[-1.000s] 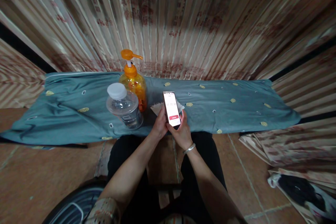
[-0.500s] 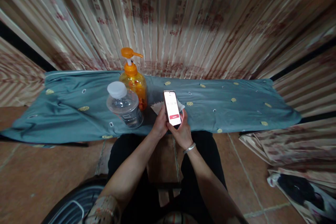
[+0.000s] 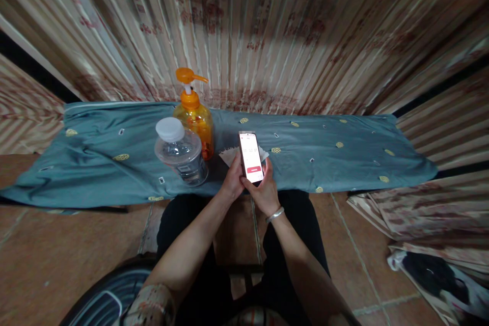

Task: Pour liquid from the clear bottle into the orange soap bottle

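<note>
A lit smartphone [image 3: 251, 155] is held upright between both hands above the front edge of the cloth. Its white screen shows a row of timer-like digits and a red button near the bottom. My left hand [image 3: 233, 181] grips its left side. My right hand [image 3: 266, 189], with a silver bracelet at the wrist, is wrapped round the right side and lower end. Behind the phone lies a piece of white paper [image 3: 229, 155], partly covered by the hands and phone. Left of my hands stands a clear plastic bottle [image 3: 179, 155] with a white cap.
An orange pump bottle [image 3: 196, 119] stands just behind the clear bottle. Both rest on a blue-green cloth [image 3: 344, 155] over a long narrow table. A striped curtain [image 3: 244, 35] hangs behind. A dark round ribbed object [image 3: 103, 290] sits on the tiled floor at lower left.
The digits on the phone's screen have changed. Both hands keep hold of the phone in nearly the same place, and the bottles have not moved.
</note>
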A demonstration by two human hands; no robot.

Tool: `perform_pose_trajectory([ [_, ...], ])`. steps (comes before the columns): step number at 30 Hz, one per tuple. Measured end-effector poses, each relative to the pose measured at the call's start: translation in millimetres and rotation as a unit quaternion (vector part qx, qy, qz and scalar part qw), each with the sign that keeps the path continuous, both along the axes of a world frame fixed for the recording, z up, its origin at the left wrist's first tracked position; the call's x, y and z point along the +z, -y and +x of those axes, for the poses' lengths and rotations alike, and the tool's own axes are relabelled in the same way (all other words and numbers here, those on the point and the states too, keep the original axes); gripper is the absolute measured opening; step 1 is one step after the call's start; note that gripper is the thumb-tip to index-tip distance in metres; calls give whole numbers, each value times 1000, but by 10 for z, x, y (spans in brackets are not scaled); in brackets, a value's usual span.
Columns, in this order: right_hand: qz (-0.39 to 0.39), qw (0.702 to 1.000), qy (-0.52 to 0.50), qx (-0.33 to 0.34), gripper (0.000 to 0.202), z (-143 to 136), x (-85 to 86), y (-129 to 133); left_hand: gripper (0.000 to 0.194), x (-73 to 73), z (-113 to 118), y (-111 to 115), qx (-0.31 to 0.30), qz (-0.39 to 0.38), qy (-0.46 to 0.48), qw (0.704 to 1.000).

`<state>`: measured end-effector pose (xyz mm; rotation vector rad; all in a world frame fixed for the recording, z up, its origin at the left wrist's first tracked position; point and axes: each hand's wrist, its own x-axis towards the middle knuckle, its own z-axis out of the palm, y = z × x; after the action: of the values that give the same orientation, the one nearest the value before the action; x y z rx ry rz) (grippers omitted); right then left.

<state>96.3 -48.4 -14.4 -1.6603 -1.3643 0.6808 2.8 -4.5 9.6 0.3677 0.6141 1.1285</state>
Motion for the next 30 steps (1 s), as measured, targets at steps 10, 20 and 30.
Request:
perform_pose_trajectory([
  [10, -19, 977, -212, -28, 101, 98, 68, -35, 34, -126, 44, -24, -6, 29, -33, 999],
  [20, -27, 962, -231, -145, 86, 1151, 206, -31, 40, -164, -112, -7, -46, 45, -67, 996],
  [30, -215, 901, 198, -320, 92, 2960, 241, -181, 54, -99, -138, 72, -64, 73, -84, 992],
])
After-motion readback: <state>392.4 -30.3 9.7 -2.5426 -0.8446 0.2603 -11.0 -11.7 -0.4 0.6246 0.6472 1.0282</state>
